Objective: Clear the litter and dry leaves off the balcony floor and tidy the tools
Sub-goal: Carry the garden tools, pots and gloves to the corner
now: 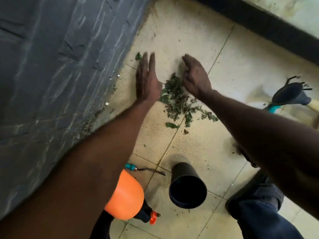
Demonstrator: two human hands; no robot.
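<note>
A heap of dry green leaves (174,97) lies on the cream tiled floor (224,69). My left hand (146,80) is flat on the floor at the heap's left edge, fingers straight. My right hand (195,75) stands on its edge at the heap's right side, fingers loosely bent, holding nothing. The heap sits between both hands. One loose leaf (138,56) lies beyond my left fingertips, and a few scraps (171,125) trail toward me.
A black cup-shaped pot (187,187) stands near my knee (255,204). An orange spray bottle (126,197) lies at the lower middle beside a teal-handled hand tool (138,169). A dark trowel with teal handle (290,94) lies at right. A grey wall (60,66) bounds the left.
</note>
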